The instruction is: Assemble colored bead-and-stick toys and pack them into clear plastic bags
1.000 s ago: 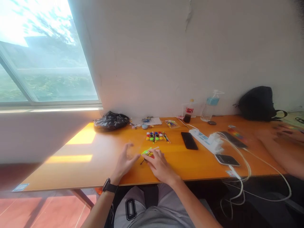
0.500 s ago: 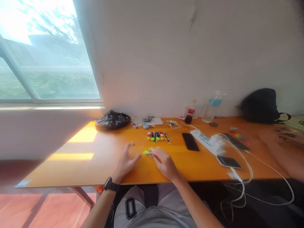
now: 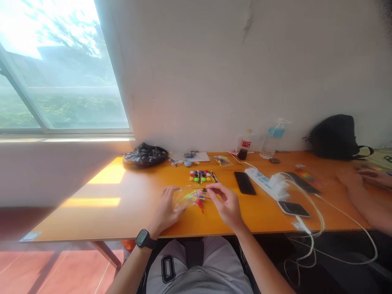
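My left hand [image 3: 167, 207], a dark watch on its wrist, is closed on the near-left side of a clear plastic bag [image 3: 180, 199]. Green, blue and red plastic pieces [image 3: 200, 203] lie in or beside the bag's right end; glare hides which. Just right of them, my right hand [image 3: 227, 205] pinches the end of a thin dark stick [image 3: 199, 188], which points left over the bag. Behind the bag stands a block of small paint pots [image 3: 200, 176] with coloured lids, and thin brushes [image 3: 214, 176] lie at its right.
A black phone [image 3: 244, 182] and a white power strip [image 3: 260, 181] with cables are on the right. A black plastic bag [image 3: 145, 155] sits at the back left. Bottles [image 3: 245, 143] stand by the wall. Another person's arm [image 3: 355, 192] rests at the far right.
My right hand has moved right and now holds the thin stick out over the bag. Red and blue pieces have come into view. My left hand has closed on the bag.
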`<move>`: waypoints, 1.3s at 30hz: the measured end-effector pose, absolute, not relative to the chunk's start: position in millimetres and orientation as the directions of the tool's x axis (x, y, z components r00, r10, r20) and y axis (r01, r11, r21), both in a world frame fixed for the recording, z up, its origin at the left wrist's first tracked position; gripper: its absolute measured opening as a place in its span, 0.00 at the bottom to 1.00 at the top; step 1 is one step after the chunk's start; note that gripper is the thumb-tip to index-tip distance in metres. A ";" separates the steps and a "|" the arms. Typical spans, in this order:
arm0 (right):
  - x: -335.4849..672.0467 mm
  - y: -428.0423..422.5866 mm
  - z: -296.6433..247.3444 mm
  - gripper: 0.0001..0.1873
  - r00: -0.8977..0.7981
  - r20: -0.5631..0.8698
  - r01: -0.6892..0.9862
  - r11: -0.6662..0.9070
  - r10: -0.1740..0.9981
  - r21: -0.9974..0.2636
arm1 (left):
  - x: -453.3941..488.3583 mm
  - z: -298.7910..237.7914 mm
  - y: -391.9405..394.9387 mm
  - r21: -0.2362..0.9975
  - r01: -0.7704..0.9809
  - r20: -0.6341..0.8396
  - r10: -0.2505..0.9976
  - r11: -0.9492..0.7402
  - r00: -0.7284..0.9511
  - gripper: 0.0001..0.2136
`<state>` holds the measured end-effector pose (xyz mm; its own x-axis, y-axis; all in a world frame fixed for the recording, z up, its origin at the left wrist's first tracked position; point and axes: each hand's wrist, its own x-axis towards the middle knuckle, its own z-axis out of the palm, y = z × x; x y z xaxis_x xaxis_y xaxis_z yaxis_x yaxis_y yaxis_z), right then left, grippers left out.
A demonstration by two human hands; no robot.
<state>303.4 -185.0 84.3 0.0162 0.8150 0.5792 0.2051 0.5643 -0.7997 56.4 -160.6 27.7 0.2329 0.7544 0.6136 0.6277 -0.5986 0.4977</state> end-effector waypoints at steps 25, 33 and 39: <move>297.4 -168.7 37.6 0.09 -0.198 0.146 0.833 0.245 0.969 -0.496 | 52.7 23.1 -161.0 0.699 0.462 0.514 0.833 -0.546 0.206 0.22; 314.8 -167.9 64.0 0.13 -0.145 0.340 0.635 0.351 0.929 -0.688 | 51.6 25.3 -162.3 0.675 0.483 0.531 0.822 -0.557 0.206 0.21; 331.2 -201.3 119.7 0.11 -0.021 0.574 0.556 0.486 0.819 -0.674 | 51.1 23.7 -160.3 0.658 0.499 0.534 0.817 -0.564 0.220 0.22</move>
